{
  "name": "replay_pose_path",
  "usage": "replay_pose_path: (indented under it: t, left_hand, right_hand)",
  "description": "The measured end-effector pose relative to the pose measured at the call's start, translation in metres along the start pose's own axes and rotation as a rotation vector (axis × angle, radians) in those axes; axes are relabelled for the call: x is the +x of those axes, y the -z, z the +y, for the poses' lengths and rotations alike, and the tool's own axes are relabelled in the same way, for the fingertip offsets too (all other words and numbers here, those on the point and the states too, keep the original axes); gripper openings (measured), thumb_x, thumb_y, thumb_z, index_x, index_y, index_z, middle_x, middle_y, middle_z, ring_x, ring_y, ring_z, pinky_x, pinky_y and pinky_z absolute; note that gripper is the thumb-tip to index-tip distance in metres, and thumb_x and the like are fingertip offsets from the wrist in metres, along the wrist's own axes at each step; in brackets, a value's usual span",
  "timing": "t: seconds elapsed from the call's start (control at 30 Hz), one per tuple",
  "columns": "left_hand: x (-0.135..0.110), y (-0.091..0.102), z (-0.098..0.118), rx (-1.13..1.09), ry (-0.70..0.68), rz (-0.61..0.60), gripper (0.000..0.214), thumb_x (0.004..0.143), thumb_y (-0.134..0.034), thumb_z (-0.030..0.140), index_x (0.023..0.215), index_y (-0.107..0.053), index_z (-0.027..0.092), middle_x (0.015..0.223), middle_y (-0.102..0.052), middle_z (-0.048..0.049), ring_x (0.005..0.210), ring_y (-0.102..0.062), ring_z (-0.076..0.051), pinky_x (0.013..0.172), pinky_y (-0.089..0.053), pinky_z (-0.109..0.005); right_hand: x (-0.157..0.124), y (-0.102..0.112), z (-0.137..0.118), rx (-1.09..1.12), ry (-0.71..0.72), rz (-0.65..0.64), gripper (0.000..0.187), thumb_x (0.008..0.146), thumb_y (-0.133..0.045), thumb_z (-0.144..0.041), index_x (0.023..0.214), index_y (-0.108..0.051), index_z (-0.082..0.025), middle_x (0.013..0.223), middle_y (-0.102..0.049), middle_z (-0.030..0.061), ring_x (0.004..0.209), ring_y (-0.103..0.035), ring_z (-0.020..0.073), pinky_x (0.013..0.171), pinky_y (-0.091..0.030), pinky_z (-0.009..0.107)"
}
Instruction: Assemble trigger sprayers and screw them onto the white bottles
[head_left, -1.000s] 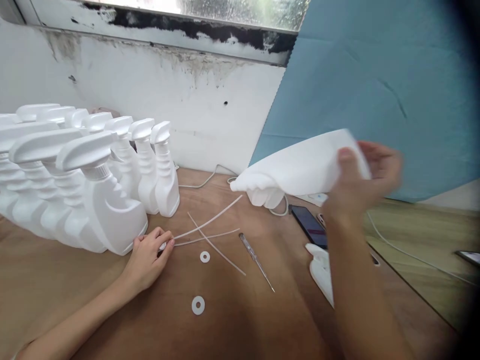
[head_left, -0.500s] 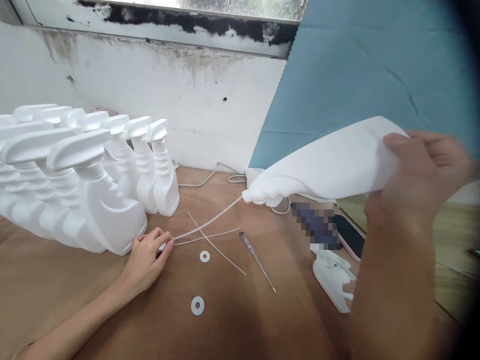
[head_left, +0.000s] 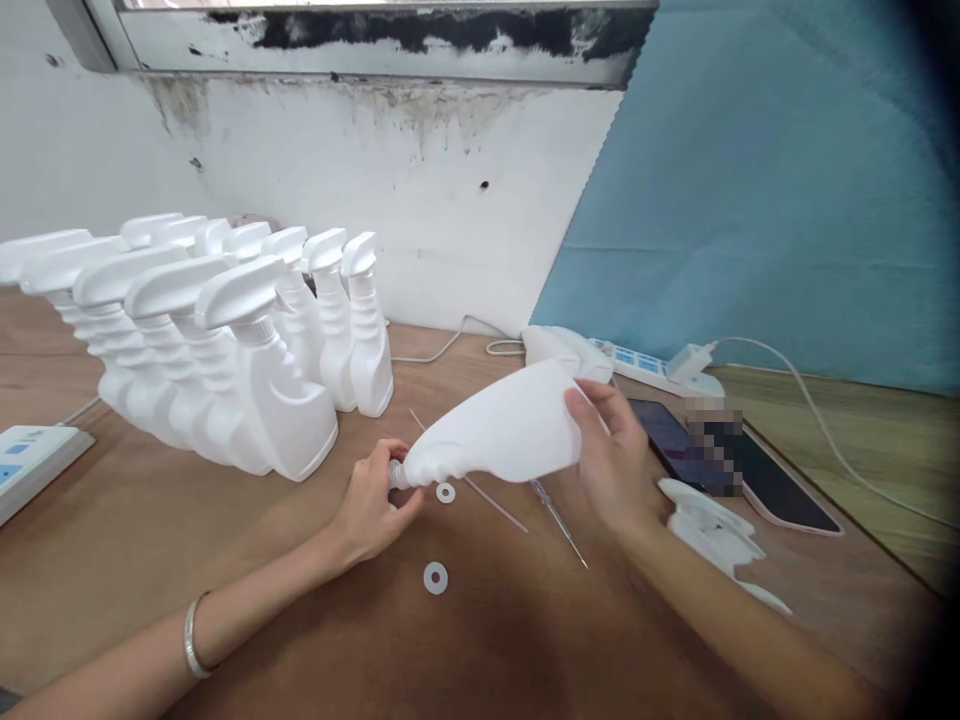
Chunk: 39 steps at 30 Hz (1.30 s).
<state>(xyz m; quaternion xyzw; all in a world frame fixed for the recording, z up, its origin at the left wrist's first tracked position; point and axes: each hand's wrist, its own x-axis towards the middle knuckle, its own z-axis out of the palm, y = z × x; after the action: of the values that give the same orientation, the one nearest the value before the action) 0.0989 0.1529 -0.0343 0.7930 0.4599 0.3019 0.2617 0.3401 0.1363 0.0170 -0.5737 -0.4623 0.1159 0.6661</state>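
A white plastic bottle (head_left: 495, 425) is held tilted over the table, its mouth low and to the left. My right hand (head_left: 611, 460) grips its base, thumb on the near side. At the bottle's mouth, my left hand (head_left: 375, 505) is closed around a small white fitting, mostly hidden by the fingers. No tube shows between that hand and the bottle. Two white washers (head_left: 428, 578) lie close by on the wooden table. A loose thin tube (head_left: 496, 503) and a clear-handled screwdriver (head_left: 559, 525) lie beneath and beside the bottle.
Several white spray bottles (head_left: 289, 420) stand in rows at the left. White plastic shells (head_left: 712, 525) and two phones (head_left: 787, 490) lie at the right. Behind are another white bottle (head_left: 570, 350) and a power strip (head_left: 637, 368); a second strip (head_left: 37, 460) sits far left.
My right hand has brought the bottle down and left, so its mouth meets my left hand. The tube that ran between them is out of sight. The view has shifted somewhat.
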Motion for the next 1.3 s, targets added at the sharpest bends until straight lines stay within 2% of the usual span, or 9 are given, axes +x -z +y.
replay_pose_path:
  t: [0.1,0.17,0.37,0.47,0.57,0.67,0.87,1.1,1.3]
  left_hand:
    - [-0.001,-0.004,0.005,-0.004,-0.049,-0.052,0.037,0.073,-0.054,0.034,0.103,-0.041,0.018,0.101,-0.055,-0.0080,0.089,-0.053,-0.023,0.078,-0.040,-0.035]
    - [-0.002,-0.003,0.007,-0.010,-0.087,-0.082,0.037,0.072,-0.055,0.034,0.103,-0.042,0.018,0.102,-0.055,-0.0081,0.090,-0.053,-0.023,0.080,-0.039,-0.037]
    - [-0.002,0.002,0.003,-0.200,-0.092,-0.111,0.027,0.077,-0.048,0.029,0.101,-0.045,0.018,0.102,-0.054,-0.0077,0.095,-0.051,-0.022,0.084,-0.038,-0.037]
    - [0.002,0.000,-0.009,-0.457,-0.029,-0.037,0.024,0.075,-0.041,0.019,0.098,-0.045,0.017,0.101,-0.054,-0.0078,0.098,-0.051,-0.021,0.088,-0.039,-0.035]
    - [0.008,-0.003,-0.020,-0.601,0.087,-0.030,0.029,0.064,-0.042,0.012,0.092,-0.045,0.016,0.095,-0.055,-0.0066,0.096,-0.053,-0.021,0.088,-0.039,-0.035]
    - [0.012,-0.001,-0.025,-0.558,0.100,-0.109,0.030,0.060,-0.043,0.013,0.090,-0.047,0.016,0.093,-0.055,-0.0061,0.093,-0.052,-0.021,0.087,-0.040,-0.035]
    - [0.010,0.009,-0.015,-0.280,-0.068,-0.303,0.032,0.063,-0.048,0.013,0.095,-0.049,0.018,0.095,-0.052,-0.0040,0.087,-0.050,-0.019,0.081,-0.041,-0.032]
    - [0.002,0.001,-0.008,-0.133,-0.019,-0.231,0.020,0.070,-0.049,0.014,0.089,-0.053,0.018,0.111,-0.044,-0.0077,0.107,-0.045,-0.022,0.093,-0.036,-0.037]
    - [0.004,0.005,-0.006,-0.122,-0.050,-0.180,0.022,0.070,-0.055,0.017,0.092,-0.055,0.020,0.108,-0.046,-0.0063,0.104,-0.047,-0.022,0.091,-0.037,-0.036]
  right_hand:
    - [-0.033,0.013,0.018,0.080,-0.202,0.099,0.035,0.075,-0.052,-0.046,0.099,-0.055,-0.020,0.096,-0.058,0.0041,0.087,-0.056,0.0181,0.068,-0.046,0.029]
    - [-0.051,0.025,0.027,0.141,-0.252,0.076,0.035,0.076,-0.052,-0.045,0.102,-0.053,-0.021,0.101,-0.057,0.0042,0.093,-0.055,0.0195,0.074,-0.046,0.031]
    - [-0.081,0.056,0.048,0.179,-0.141,-0.220,0.060,0.074,-0.056,-0.038,0.129,-0.035,-0.023,0.132,-0.041,0.0081,0.122,-0.038,0.0269,0.095,-0.038,0.038]
    - [-0.081,0.062,0.056,0.002,-0.079,-0.214,0.067,0.069,-0.063,-0.032,0.129,-0.035,-0.022,0.131,-0.043,0.0097,0.119,-0.043,0.0263,0.090,-0.043,0.035]
    - [-0.079,0.063,0.061,-0.127,-0.010,-0.131,0.064,0.067,-0.065,-0.029,0.125,-0.039,-0.020,0.126,-0.047,0.0112,0.113,-0.048,0.0241,0.087,-0.045,0.033]
    - [-0.078,0.061,0.063,-0.193,0.012,-0.076,0.064,0.065,-0.066,-0.029,0.122,-0.040,-0.019,0.124,-0.049,0.0117,0.113,-0.048,0.0238,0.089,-0.044,0.033]
    - [-0.075,0.061,0.063,-0.256,-0.070,-0.026,0.064,0.061,-0.068,-0.030,0.119,-0.041,-0.019,0.118,-0.050,0.0121,0.106,-0.051,0.0239,0.082,-0.046,0.034]
    - [-0.073,0.059,0.059,-0.195,-0.120,-0.017,0.068,0.057,-0.071,-0.031,0.116,-0.039,-0.021,0.119,-0.047,0.0113,0.105,-0.050,0.0230,0.084,-0.045,0.035]
    - [-0.068,0.061,0.060,-0.225,-0.161,0.069,0.055,0.056,-0.071,-0.036,0.102,-0.046,-0.019,0.098,-0.054,0.0065,0.082,-0.054,0.0181,0.070,-0.046,0.031]
